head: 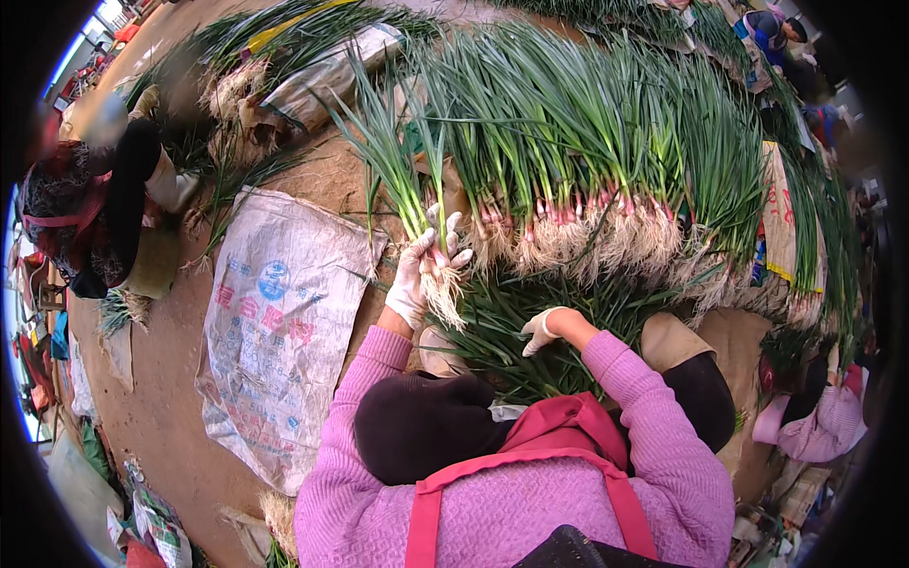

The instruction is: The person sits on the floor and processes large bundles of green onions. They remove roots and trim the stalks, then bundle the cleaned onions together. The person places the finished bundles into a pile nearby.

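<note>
My left hand, in a white glove, is closed around a few green garlic plants. Their pale roots hang below the fingers, and the long leaves point up and away. My right hand, gloved too, hovers over a heap of loose green leaves between my knees; I see nothing in it, though its fingers are partly turned from view. Beyond both hands stands a dense row of garlic plants, with reddish stem bases and bushy roots towards me.
A flattened white woven sack bearing print lies on the earthen floor at left. A person sits at far left near more bundled plants. Another person is at right. Past the row's right end stands a printed sack.
</note>
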The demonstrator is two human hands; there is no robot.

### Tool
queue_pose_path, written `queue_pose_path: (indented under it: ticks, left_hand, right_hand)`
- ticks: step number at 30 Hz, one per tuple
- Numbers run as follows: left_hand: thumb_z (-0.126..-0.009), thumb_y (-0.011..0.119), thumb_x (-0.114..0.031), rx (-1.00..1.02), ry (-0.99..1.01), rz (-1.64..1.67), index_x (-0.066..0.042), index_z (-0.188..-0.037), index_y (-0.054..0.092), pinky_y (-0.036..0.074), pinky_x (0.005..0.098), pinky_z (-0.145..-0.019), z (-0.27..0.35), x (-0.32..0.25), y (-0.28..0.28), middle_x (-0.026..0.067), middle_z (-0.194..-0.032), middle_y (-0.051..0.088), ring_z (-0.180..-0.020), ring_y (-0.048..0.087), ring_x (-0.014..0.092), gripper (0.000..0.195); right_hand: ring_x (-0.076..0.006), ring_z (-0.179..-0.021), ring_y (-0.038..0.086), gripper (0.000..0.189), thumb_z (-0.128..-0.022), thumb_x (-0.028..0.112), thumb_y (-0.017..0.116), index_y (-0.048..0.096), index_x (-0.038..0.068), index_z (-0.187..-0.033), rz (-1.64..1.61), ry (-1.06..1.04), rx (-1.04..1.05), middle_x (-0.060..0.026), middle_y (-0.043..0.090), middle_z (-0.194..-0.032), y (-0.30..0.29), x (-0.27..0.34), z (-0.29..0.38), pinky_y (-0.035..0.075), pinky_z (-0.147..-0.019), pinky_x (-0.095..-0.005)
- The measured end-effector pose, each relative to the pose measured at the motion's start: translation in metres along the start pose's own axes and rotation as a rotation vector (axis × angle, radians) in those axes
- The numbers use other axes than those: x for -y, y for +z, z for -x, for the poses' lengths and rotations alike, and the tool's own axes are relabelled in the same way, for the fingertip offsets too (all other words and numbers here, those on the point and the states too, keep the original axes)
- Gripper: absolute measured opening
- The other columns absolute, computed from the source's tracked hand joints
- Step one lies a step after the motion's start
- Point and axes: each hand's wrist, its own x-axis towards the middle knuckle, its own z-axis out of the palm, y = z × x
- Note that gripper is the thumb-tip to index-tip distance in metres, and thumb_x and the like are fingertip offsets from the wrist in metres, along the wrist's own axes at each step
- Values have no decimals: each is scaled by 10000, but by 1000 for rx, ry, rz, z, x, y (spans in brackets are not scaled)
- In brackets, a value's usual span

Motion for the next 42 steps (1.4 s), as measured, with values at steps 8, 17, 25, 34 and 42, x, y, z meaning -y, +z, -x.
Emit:
queue_pose_path:
  ticks: [8,17,25,34,42]
  left_hand:
    - [-909,483,-97,-94,-242,59,-17,-1093,572,516,251,-543,-1,5,-27,46,-829,629,-632,575,111,219]
    - [-896,523,-195,-209,-116,-260,7,-1184,540,532,420,-804,-12,23,-35,133,-1107,634,-877,641,265,353]
    - [-910,506,-158,-208,-180,51,-52,-1030,550,487,310,-567,1,29,-52,69,-870,605,-627,548,170,166]
    - [-940,490,-147,-4,-257,22,-25,-1089,536,484,261,-500,-3,32,-41,41,-832,603,-595,539,109,197]
    - [-864,607,-141,-392,-130,-810,-42,-987,648,355,164,-437,4,48,-35,23,-779,640,-573,546,71,163]
  right_hand:
    - [-304,-864,638,440,-854,536,509,688,145,-946,-47,304,-886,-129,671,-910,-112,28,-69,482,-756,-424]
    - [-312,-875,631,249,-848,334,555,609,133,-986,67,-286,-847,-98,657,-937,-43,41,-27,486,-746,-426]
    - [-98,-680,545,484,-874,515,559,611,88,-1096,-1612,-259,-551,-35,658,-920,-98,52,-67,421,-596,-216]
    - [-149,-504,500,346,-932,407,496,603,101,-1051,-2140,-243,-802,2,542,-678,-85,68,-102,434,-435,-312]
    - [-347,-912,626,379,-858,393,527,643,78,-1033,-931,35,-865,-164,653,-951,-112,47,-97,503,-721,-463]
